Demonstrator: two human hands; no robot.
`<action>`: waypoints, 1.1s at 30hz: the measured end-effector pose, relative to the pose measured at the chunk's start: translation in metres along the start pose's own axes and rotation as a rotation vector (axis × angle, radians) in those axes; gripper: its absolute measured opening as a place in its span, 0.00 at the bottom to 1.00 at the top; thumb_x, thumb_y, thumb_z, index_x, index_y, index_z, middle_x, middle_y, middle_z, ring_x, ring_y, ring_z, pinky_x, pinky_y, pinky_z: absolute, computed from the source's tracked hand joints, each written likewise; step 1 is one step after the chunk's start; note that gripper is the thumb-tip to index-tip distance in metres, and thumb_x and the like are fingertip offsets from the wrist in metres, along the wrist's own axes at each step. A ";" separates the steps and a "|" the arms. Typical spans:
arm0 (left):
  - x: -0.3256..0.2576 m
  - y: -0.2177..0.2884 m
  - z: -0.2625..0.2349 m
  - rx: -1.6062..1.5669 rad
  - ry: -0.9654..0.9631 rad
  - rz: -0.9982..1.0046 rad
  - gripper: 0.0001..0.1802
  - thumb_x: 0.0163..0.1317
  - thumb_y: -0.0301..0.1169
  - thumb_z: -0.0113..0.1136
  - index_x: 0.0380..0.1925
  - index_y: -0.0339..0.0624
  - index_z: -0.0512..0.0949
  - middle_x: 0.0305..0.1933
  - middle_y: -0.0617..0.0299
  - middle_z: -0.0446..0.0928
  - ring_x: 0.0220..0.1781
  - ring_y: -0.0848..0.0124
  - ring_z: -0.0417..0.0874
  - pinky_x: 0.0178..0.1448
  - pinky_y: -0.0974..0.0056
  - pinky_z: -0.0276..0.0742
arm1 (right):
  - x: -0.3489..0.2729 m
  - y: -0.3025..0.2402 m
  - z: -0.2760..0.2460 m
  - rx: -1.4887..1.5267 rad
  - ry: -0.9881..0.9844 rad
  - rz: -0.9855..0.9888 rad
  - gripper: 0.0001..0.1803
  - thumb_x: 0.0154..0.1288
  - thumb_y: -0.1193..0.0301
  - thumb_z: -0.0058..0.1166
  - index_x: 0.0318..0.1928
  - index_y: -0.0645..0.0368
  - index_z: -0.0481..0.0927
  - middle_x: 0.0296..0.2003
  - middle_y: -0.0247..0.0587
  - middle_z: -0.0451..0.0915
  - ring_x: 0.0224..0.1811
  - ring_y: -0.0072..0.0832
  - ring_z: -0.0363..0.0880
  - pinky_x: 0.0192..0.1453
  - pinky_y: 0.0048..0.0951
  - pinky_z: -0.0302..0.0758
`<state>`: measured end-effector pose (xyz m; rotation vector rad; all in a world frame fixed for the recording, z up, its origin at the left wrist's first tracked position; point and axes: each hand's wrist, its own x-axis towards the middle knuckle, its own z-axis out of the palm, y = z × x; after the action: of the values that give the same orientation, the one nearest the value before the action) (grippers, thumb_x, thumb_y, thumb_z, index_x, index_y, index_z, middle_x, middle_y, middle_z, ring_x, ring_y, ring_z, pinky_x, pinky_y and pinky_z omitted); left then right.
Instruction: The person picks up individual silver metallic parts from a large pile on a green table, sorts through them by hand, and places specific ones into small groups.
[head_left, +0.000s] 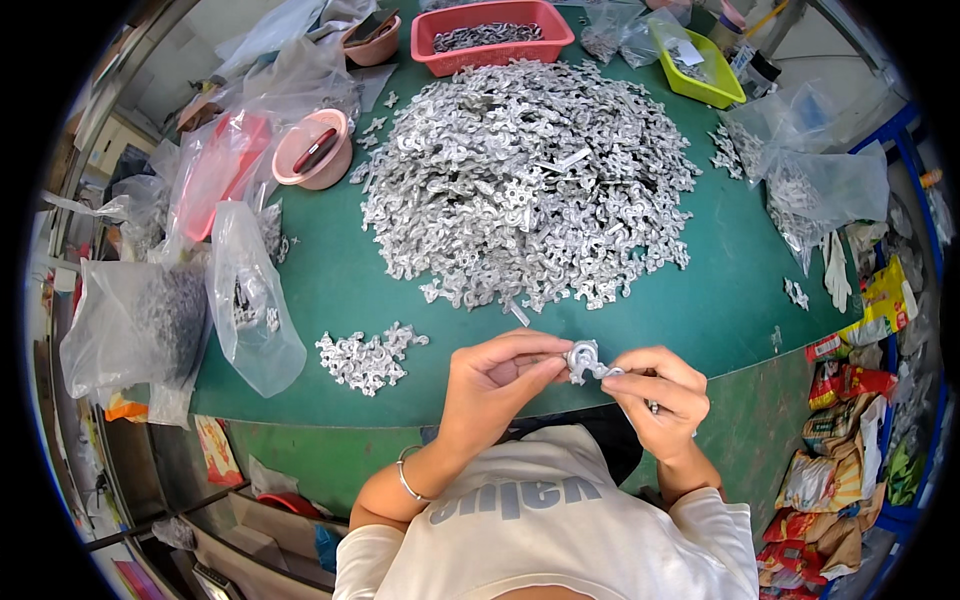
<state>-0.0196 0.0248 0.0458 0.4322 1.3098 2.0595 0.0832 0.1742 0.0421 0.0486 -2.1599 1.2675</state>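
Above the table's near edge, I hold a small silver cast metal part (583, 358) with a curved, hooked shape between both hands. My left hand (500, 380) pinches its left end with thumb and fingertips. The right end sits in the fingertips of my right hand (660, 395); something small and grey also shows among that hand's curled fingers, too little of it to name. Beyond my hands rises a large heap of similar metal parts (530, 180). A smaller pile of parts (368, 358) lies to the left of my left hand.
The green table (320, 260) carries a red basket (490, 62) of parts, a yellow-green basket (705, 85), and a pink bowl (335, 170) with a dark red-handled tool. Clear plastic bags (250, 310) crowd the left side. A white glove (836, 270) lies at the right edge.
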 end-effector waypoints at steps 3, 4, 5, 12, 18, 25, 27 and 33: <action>-0.001 -0.006 -0.008 0.018 -0.094 0.073 0.09 0.54 0.14 0.52 0.37 0.25 0.74 0.39 0.52 0.74 0.40 0.69 0.78 0.47 0.69 0.76 | 0.002 -0.005 0.000 0.052 -0.003 0.002 0.10 0.42 0.85 0.60 0.30 0.64 0.81 0.31 0.45 0.78 0.23 0.25 0.77 0.25 0.20 0.71; -0.002 -0.006 -0.008 0.017 -0.093 0.074 0.09 0.54 0.14 0.52 0.37 0.25 0.74 0.39 0.52 0.74 0.40 0.69 0.78 0.47 0.69 0.76 | 0.001 -0.005 0.000 0.051 -0.004 0.001 0.10 0.42 0.85 0.60 0.30 0.64 0.81 0.31 0.45 0.78 0.23 0.25 0.77 0.25 0.20 0.71; -0.002 -0.005 -0.008 0.011 -0.108 0.086 0.09 0.54 0.13 0.52 0.37 0.25 0.74 0.40 0.51 0.73 0.40 0.69 0.78 0.47 0.69 0.76 | 0.000 -0.005 -0.001 0.054 -0.006 -0.008 0.10 0.43 0.85 0.60 0.30 0.64 0.81 0.31 0.45 0.77 0.24 0.25 0.77 0.25 0.21 0.72; -0.004 -0.005 -0.007 -0.007 -0.131 0.108 0.09 0.53 0.12 0.52 0.36 0.25 0.74 0.40 0.51 0.73 0.41 0.68 0.78 0.48 0.67 0.76 | 0.000 -0.006 -0.001 0.062 0.021 -0.014 0.09 0.43 0.85 0.61 0.29 0.65 0.81 0.30 0.45 0.77 0.24 0.26 0.77 0.26 0.21 0.72; -0.004 -0.003 -0.004 -0.008 -0.136 0.119 0.10 0.53 0.12 0.52 0.37 0.25 0.73 0.40 0.51 0.73 0.41 0.68 0.78 0.47 0.68 0.76 | -0.002 -0.006 -0.001 0.067 0.041 -0.019 0.09 0.41 0.84 0.62 0.28 0.64 0.81 0.28 0.44 0.78 0.26 0.27 0.77 0.27 0.22 0.72; -0.006 0.000 0.003 -0.048 -0.153 0.066 0.11 0.54 0.14 0.53 0.39 0.27 0.74 0.40 0.53 0.73 0.41 0.71 0.76 0.46 0.70 0.75 | -0.014 -0.006 -0.003 0.133 0.066 -0.036 0.13 0.38 0.82 0.66 0.28 0.65 0.77 0.28 0.45 0.77 0.25 0.30 0.76 0.26 0.24 0.72; -0.005 0.003 0.008 -0.051 -0.171 0.064 0.11 0.53 0.13 0.51 0.38 0.27 0.74 0.41 0.53 0.72 0.39 0.73 0.75 0.43 0.71 0.72 | -0.017 -0.009 0.000 0.149 0.073 -0.052 0.13 0.38 0.83 0.66 0.28 0.65 0.77 0.27 0.45 0.77 0.24 0.30 0.76 0.25 0.25 0.72; -0.005 0.008 0.012 -0.052 -0.241 0.084 0.12 0.54 0.14 0.52 0.40 0.29 0.74 0.42 0.54 0.72 0.42 0.72 0.74 0.46 0.70 0.75 | -0.023 -0.007 0.001 0.201 0.107 -0.097 0.17 0.38 0.82 0.67 0.31 0.64 0.74 0.26 0.46 0.76 0.21 0.28 0.75 0.22 0.25 0.70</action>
<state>-0.0121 0.0274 0.0583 0.6985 1.1090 2.0319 0.1039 0.1633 0.0349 0.1628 -1.9111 1.3937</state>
